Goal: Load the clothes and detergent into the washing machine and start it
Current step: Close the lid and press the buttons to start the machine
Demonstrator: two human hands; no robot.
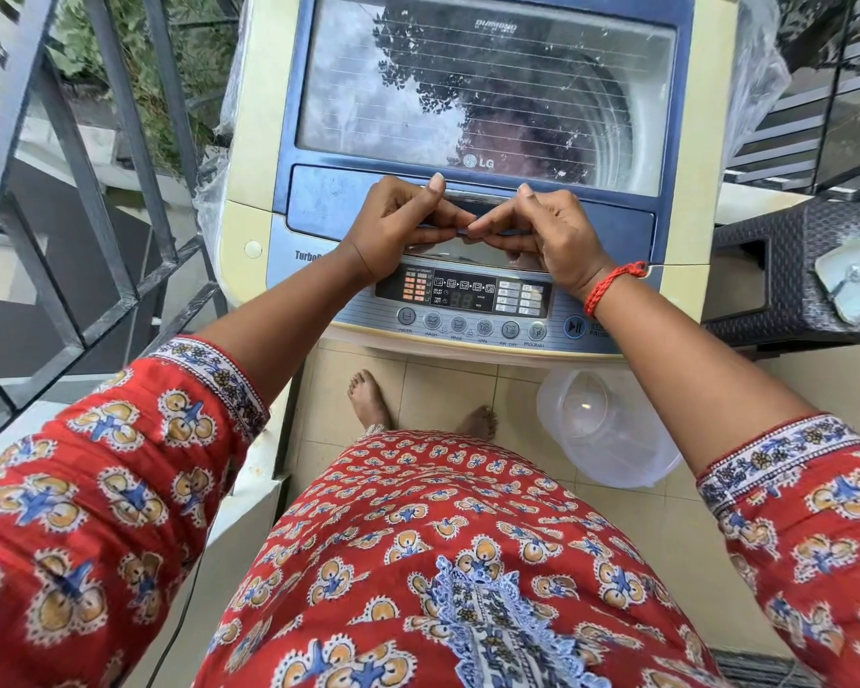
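Red patterned sleeves nearest. Left hand (402, 225) and right hand (542, 230) side by side, fingers hooked under front lip of lid (487, 91), thumbs on top; grip clamped on lid. Washing machine (242, 141) closed. Clear tub (606, 429) on tiled floor (448, 389); railing (95, 191) left.

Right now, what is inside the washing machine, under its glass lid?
Through the closed glass lid only the ribbed metal drum wall shows. Sky and tree reflections cover the rest, so clothes cannot be confirmed. Both hands, left and right, hold the lid's front edge.
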